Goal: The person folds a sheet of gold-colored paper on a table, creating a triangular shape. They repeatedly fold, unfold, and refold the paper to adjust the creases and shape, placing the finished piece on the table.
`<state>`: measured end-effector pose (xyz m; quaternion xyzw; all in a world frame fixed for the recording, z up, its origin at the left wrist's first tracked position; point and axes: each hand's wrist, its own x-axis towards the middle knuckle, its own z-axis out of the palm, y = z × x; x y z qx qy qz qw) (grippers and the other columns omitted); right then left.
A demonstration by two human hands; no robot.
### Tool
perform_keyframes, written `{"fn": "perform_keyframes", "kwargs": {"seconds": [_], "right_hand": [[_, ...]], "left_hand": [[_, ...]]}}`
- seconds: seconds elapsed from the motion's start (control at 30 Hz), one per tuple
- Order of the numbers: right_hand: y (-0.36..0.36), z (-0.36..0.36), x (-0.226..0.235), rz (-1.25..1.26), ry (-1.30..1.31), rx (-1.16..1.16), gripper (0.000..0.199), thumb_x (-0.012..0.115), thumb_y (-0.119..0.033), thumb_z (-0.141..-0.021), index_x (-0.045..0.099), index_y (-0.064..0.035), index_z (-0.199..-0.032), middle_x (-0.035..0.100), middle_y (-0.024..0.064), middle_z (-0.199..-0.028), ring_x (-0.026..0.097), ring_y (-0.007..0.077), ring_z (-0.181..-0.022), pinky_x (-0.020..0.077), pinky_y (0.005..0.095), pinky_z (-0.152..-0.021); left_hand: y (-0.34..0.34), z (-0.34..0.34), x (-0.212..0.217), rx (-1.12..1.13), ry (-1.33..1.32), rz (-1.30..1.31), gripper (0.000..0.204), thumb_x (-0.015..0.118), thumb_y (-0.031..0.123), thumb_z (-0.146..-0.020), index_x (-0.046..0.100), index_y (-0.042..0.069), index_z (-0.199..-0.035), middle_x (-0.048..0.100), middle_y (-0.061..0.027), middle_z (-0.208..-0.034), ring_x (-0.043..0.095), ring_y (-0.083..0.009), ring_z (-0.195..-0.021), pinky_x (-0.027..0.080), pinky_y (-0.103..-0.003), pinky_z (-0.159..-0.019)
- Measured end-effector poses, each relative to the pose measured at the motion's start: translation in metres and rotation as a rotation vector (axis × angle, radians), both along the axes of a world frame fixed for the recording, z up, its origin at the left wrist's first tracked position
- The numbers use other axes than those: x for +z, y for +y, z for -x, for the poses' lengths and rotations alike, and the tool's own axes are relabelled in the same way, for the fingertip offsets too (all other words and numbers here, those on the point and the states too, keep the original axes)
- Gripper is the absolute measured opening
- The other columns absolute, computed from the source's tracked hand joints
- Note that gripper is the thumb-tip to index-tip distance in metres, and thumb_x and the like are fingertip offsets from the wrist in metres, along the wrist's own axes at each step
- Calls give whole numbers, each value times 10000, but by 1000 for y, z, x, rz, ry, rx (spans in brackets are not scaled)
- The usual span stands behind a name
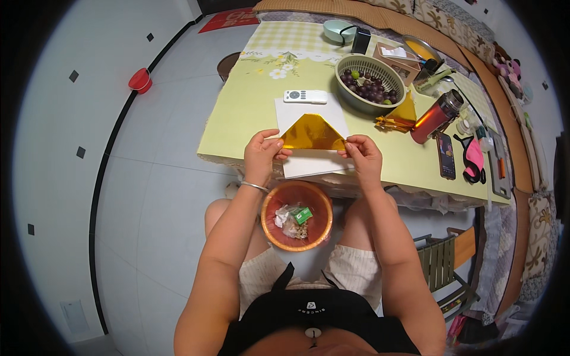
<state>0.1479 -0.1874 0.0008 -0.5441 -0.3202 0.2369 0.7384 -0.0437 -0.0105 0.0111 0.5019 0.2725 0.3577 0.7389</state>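
Note:
A shiny gold sheet of foil paper [313,133], folded into a flat-topped trapezoid, spans the gap between my hands. My left hand [261,155] pinches its left corner between thumb and fingers. The right corner is gripped the same way by my right hand [363,156]. Beneath the foil paper lies a stack of white paper [309,164] near the table's front edge. A white remote control [305,97] rests at the far end of that stack. To the right, several folded gold pieces [404,117] lie together beside a colander.
Grapes fill the colander [341,98] on the table [231,127]. Right of it are a red thermos [436,115], a phone [445,156] and a pink eye mask [473,157]. An orange bin [270,228] with rubbish stands between my knees; a folding stool [436,267] is at right.

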Motion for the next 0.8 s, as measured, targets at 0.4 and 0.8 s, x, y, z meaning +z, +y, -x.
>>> {"fn": "perform_keyframes", "kwargs": {"seconds": [0.4, 0.8], "right_hand": [[-7, -8, 7, 335, 133, 176, 114, 640, -75, -972, 658, 32, -1005, 688, 71, -803, 660, 102, -638, 527, 209, -562], [-17, -8, 13, 298, -49, 167, 69, 681, -79, -937, 682, -10, -938, 653, 5, -743, 578, 54, -618, 473, 208, -578]], "left_hand": [[12, 20, -1, -74, 168, -84, 77, 659, -9, -925, 682, -36, -994, 702, -91, -845, 730, -183, -716, 576, -237, -589], [13, 16, 8, -137, 137, -149, 63, 678, -12, -905, 690, -38, -962, 692, -80, -790, 676, -136, -622, 541, -227, -546]]}}
